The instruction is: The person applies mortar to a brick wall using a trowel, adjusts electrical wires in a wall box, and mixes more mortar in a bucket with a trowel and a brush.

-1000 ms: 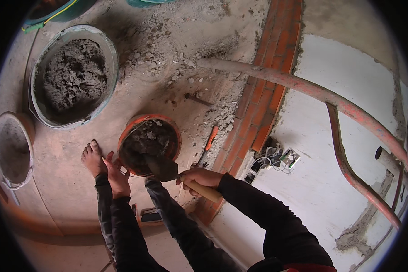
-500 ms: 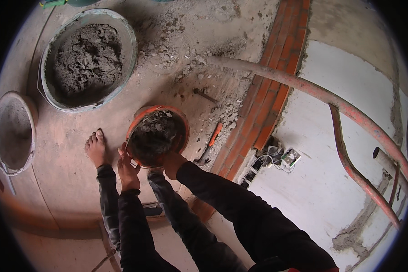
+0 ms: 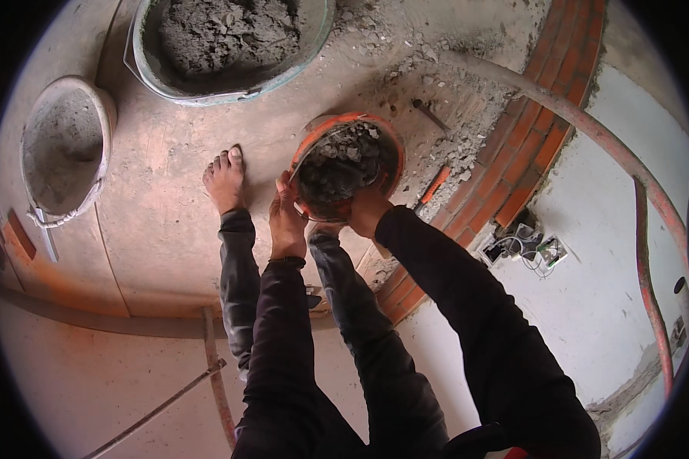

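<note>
An orange bucket (image 3: pixel 396 145) with lumpy grey mortar (image 3: pixel 341 164) in it stands on the floor in front of my feet. My left hand (image 3: pixel 287 222) grips its near-left rim, with the fingers up along the side. My right hand (image 3: pixel 369 211) reaches over the near-right rim into the bucket. Its fingers are hidden by the rim and the mortar, so whether it holds a tool cannot be seen.
A large tub (image 3: pixel 233 98) of grey mortar stands at the far left, and a pale bucket (image 3: pixel 103 115) nearer left. A red-handled tool (image 3: pixel 435 186) and a hammer-like tool (image 3: pixel 430 115) lie in rubble. Bricks (image 3: pixel 505 161) and a rusty curved pipe (image 3: pixel 574 115) are to the right.
The whole view has shifted, so everything sits further right and higher in the picture. Both hands stay at the orange bucket, and the mortar inside it looks more heaped up.
</note>
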`<state>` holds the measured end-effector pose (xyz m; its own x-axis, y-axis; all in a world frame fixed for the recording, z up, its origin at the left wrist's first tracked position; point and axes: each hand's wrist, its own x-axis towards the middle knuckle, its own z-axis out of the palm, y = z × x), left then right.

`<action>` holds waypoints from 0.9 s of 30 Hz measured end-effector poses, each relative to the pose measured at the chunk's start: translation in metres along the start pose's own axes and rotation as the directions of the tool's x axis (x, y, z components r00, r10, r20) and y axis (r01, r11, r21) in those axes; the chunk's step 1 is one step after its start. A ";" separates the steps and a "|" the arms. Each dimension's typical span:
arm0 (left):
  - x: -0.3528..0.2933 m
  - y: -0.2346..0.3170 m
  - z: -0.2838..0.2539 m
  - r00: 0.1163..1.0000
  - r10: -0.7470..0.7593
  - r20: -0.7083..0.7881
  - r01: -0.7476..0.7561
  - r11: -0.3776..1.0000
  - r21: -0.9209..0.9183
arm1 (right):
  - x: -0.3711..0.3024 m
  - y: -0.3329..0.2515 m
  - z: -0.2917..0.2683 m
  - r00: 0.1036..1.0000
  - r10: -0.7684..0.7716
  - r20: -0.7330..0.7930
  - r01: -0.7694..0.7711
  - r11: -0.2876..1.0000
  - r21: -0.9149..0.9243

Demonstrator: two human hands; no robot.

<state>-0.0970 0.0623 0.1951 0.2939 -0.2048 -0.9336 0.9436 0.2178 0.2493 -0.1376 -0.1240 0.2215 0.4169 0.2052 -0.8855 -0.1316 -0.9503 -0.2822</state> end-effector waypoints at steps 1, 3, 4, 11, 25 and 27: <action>-0.003 0.000 0.000 1.000 0.029 -0.003 -0.029 0.999 0.021 | -0.001 -0.009 0.005 0.996 0.028 0.088 -0.026 0.999 -0.023; 0.006 0.003 -0.013 0.998 0.064 -0.015 -0.064 0.998 0.004 | -0.030 -0.022 -0.014 0.982 0.069 0.177 -0.067 0.998 -0.017; 0.004 0.005 -0.018 0.997 0.074 -0.032 -0.075 0.997 -0.005 | -0.043 -0.028 -0.024 0.972 0.080 0.222 -0.079 0.997 -0.014; 0.000 -0.003 -0.013 0.998 0.041 -0.038 -0.042 0.999 -0.030 | -0.098 -0.003 -0.070 0.930 0.320 0.180 -0.362 0.882 0.303; 0.002 -0.010 -0.014 0.995 0.007 -0.095 -0.012 0.999 -0.052 | -0.122 -0.012 -0.093 0.911 0.322 0.258 -0.396 0.857 0.330; -0.003 -0.006 -0.012 0.997 -0.010 -0.083 0.007 0.999 -0.043 | -0.102 0.003 -0.090 0.937 0.280 0.209 -0.334 0.893 0.302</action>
<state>-0.1052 0.0733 0.1933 0.2706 -0.1275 -0.9542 0.9381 0.2575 0.2316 -0.0999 -0.1684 0.3439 0.1662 -0.0245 -0.9858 -0.5286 -0.8461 -0.0681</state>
